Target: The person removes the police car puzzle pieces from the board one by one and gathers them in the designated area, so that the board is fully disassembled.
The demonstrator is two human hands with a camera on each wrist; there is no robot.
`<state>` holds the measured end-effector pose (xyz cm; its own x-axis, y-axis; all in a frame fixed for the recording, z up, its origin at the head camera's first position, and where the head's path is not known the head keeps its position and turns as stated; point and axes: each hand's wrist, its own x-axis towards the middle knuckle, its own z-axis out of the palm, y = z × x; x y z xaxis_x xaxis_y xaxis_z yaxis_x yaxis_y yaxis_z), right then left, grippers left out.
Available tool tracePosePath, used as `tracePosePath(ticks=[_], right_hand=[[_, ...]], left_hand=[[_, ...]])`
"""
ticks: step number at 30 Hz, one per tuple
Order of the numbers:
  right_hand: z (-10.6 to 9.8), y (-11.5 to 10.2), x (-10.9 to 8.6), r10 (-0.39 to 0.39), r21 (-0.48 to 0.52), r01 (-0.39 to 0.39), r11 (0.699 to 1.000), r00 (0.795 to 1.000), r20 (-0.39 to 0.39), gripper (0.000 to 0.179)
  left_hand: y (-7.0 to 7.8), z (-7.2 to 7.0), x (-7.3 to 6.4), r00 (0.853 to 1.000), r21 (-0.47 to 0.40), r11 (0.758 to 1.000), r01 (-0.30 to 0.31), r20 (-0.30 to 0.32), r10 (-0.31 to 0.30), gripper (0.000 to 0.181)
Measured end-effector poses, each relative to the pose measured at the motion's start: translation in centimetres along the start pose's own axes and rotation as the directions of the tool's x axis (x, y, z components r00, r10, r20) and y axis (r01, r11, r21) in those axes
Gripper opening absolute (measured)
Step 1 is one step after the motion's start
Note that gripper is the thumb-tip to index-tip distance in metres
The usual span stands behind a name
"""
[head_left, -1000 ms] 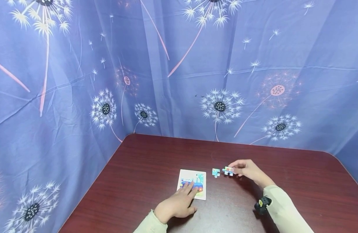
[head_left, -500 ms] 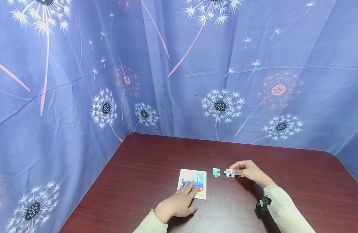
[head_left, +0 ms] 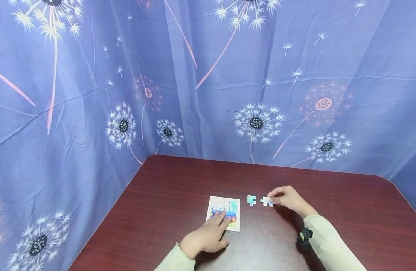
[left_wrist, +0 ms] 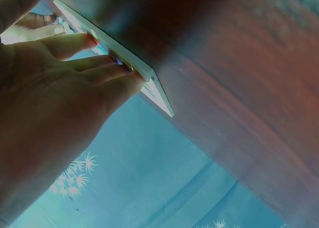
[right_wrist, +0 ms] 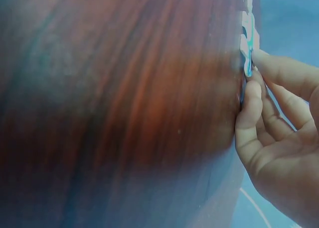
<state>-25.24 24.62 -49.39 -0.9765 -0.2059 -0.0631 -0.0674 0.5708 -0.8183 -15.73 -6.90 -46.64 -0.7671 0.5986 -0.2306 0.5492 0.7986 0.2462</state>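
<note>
Dandelion curtains (head_left: 208, 113) behind reddish table (head_left: 170, 192), straight-fingered left hand (head_left: 208, 236) on puzzle board (head_left: 230, 210), right hand (head_left: 289, 200) with puzzle piece (head_left: 266, 201) in pinch

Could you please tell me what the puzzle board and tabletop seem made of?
Puzzle board: probably wood or thick card, printed face; its pale, flat edge shows in the left wrist view. Tabletop: wood or laminate, slightly glossy; reddish grain and a sheen show.

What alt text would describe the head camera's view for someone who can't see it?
A person's left hand rests on a picture puzzle while the right hand pinches a loose piece. Another piece lies between them on a dark reddish table, before a blue dandelion-print curtain.
</note>
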Motion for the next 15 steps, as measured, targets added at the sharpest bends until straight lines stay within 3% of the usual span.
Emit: tracePosePath(ticks=[5,15], right_hand=[[0.18,0.14,0.01,0.042,-0.004,-0.042,0.999,0.999,-0.012,0.010],[0.32,0.09,0.03,0.017,-0.032,-0.018,0.999,0.999,-0.032,0.009]], left_hand=[[0.00,0.08,-0.08,1.000,-0.005,1.000,-0.004,0.005,0.004,0.066],[0.06,0.01,-0.01,1.000,0.000,1.000,0.003,0.000,-0.003,0.066]])
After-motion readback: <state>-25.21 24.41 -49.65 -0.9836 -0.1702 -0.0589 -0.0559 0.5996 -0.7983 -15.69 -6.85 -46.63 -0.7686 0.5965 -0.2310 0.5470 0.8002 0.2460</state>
